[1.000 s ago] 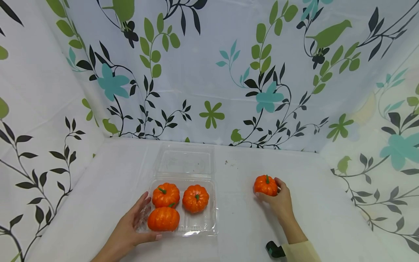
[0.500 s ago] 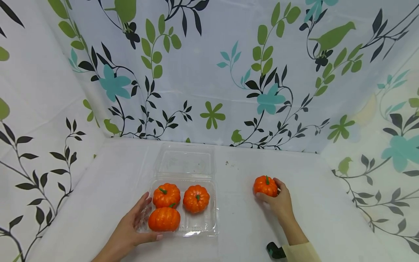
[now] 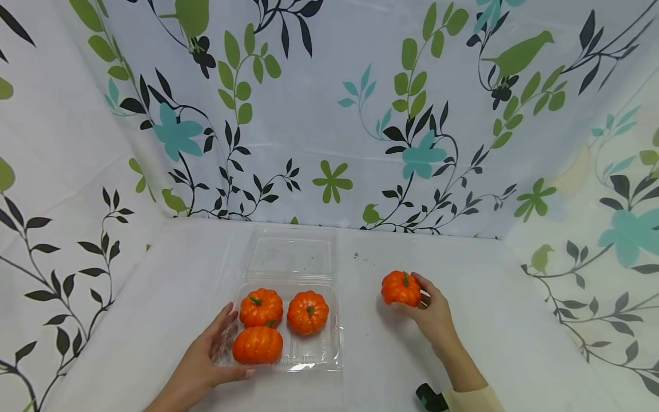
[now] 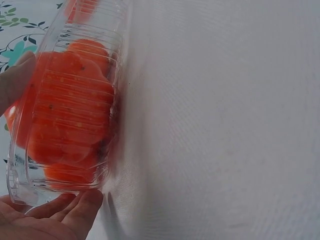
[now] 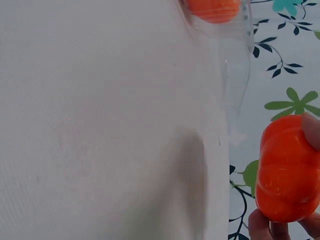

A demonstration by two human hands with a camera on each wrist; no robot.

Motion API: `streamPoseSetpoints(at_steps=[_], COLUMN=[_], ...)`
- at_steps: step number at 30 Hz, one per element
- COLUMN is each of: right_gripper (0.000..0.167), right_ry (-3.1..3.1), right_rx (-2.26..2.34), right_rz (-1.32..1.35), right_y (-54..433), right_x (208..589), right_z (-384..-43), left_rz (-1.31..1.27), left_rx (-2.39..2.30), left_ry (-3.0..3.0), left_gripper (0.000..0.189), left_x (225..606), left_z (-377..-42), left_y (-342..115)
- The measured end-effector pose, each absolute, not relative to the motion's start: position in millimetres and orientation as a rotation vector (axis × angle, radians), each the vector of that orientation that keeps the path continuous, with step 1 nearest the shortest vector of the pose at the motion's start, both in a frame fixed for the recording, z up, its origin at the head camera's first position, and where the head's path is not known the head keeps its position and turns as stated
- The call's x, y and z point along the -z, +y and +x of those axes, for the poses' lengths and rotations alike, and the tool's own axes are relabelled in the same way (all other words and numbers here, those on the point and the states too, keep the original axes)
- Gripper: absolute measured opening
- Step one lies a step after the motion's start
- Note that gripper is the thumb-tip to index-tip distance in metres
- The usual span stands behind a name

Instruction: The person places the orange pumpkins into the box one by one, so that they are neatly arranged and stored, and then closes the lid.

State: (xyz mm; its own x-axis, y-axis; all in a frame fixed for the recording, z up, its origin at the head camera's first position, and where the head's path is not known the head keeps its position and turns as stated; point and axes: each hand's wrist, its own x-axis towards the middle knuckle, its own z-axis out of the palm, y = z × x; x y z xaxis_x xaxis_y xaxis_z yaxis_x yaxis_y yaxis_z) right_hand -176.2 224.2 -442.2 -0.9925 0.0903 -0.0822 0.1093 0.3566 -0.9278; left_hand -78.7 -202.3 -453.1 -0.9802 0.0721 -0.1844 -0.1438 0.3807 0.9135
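My right hand (image 3: 432,318) holds a small orange toy pumpkin (image 3: 401,288) with a green stem, to the right of the clear plastic clamshell container (image 3: 316,357). In the right wrist view, the pumpkin (image 5: 287,172) is between thumb and fingers, above the white table. The container lies with its lid (image 3: 290,254) folded back. Inside it are an upper left pumpkin (image 3: 261,307), a right pumpkin (image 3: 308,312) and a front pumpkin (image 3: 257,345) tipped onto its side. My left hand (image 3: 201,360) grips the container's front left corner, fingers along the left wall, thumb at the front edge.
A white cloth covers the table (image 3: 381,355). Behind it hangs a patterned curtain (image 3: 334,114) with leaves and birds, also closing in both sides. Beside my right sleeve (image 3: 473,399) is a small black object (image 3: 431,397). Dark specks (image 3: 356,256) mark the cloth behind.
My right hand has lifted the pumpkin off the table and moved it a little left, toward the container. The left hand and the container have stayed in place.
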Motion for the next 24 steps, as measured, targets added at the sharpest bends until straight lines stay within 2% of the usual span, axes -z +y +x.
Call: streamPoseSetpoints(at_steps=[14,24], right_gripper=[0.083,0.074], right_ry=[2.304,2.097], right_rx=[1.931,2.014], right_rz=[-0.02,-0.124], right_y=[188,167], right_x=[420,412], right_z=[-153,-142], left_rz=[-0.024,-0.012], left_rx=[-1.658,-1.669], left_ry=[2.469,2.477], left_gripper=[0.123,0.122], left_x=[456,456], left_z=[-77,-77], left_y=[-204,-204])
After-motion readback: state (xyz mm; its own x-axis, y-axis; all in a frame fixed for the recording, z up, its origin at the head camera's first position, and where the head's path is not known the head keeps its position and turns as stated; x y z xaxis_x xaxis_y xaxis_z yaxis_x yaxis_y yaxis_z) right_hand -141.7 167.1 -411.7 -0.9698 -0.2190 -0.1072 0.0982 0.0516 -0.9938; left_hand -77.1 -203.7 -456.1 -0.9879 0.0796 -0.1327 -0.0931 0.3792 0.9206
